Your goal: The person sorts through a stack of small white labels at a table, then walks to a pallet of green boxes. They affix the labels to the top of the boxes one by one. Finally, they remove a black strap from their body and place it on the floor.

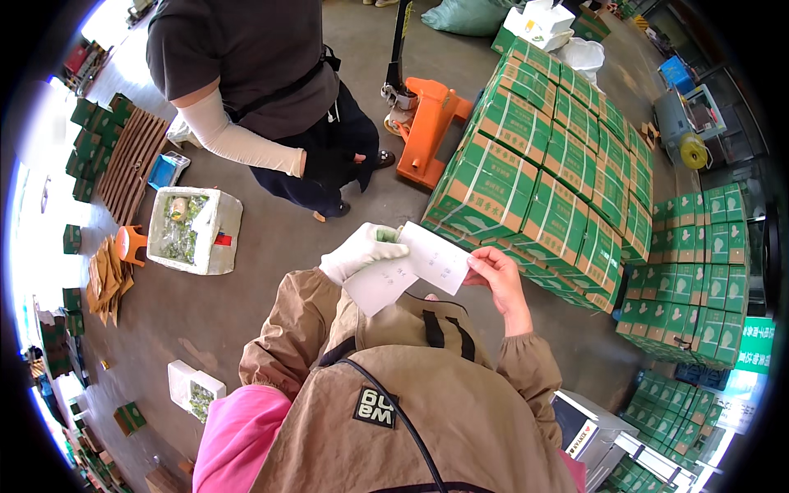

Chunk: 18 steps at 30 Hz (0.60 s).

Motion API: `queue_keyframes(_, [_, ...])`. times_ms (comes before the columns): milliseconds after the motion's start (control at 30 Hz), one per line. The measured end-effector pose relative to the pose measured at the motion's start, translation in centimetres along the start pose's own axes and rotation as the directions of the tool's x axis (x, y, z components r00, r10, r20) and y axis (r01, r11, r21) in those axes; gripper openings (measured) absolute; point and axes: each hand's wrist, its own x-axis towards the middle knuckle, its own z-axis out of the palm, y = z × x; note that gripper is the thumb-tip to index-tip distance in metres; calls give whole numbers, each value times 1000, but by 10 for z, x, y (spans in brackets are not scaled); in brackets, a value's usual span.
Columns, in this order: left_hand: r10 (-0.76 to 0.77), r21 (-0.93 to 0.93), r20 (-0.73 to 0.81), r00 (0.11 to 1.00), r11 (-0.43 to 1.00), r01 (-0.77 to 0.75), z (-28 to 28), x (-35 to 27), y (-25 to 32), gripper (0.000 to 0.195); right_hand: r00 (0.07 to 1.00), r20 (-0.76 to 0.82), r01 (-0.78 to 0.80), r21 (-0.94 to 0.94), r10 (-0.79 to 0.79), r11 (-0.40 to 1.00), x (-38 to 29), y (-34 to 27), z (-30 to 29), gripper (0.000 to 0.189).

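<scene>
My left hand (363, 251), in a white glove with green on its inner side, grips a white paper slip (378, 288) that hangs below its fingers. A second white paper slip (433, 256) overlaps it, its left end close to the gloved fingertips. The bare thumb and fingers of my right hand (502, 280) pinch that upper slip by its right edge. Both slips bear handwriting. They are held in front of my brown apron (394, 326), above the floor. Whether the left fingers also touch the upper slip cannot be made out.
Strapped green cartons (542, 172) are stacked at the front right, beside an orange pallet jack (425, 135). A co-worker (265, 80) stands ahead on the left. Nearby are a white foam box (219, 240) of bagged greens, an orange stool (129, 245) and a wooden pallet (132, 163).
</scene>
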Motion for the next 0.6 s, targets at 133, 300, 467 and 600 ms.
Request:
queue_keyframes(133, [23,75,-59,998,997,-19,-6,8,-7,25,1000,-6,-14,-73,13,997,-2,-4,3,16])
queue_keyframes(300, [133,276,-257,957,959,-59,-24,34,-40,26,986,-168,-42,-124,21,991,4,10,8,16])
queue_keyframes(467, [677,779,-404,615,607,-156,22,18,-5,14,939,-323,-68,163,119,984,5,34,9,13])
queue_keyframes(600, [780,846,-46,624,363,-392,77,13,-2,10,959,-234,-108,214,159,971,-6,29,27,13])
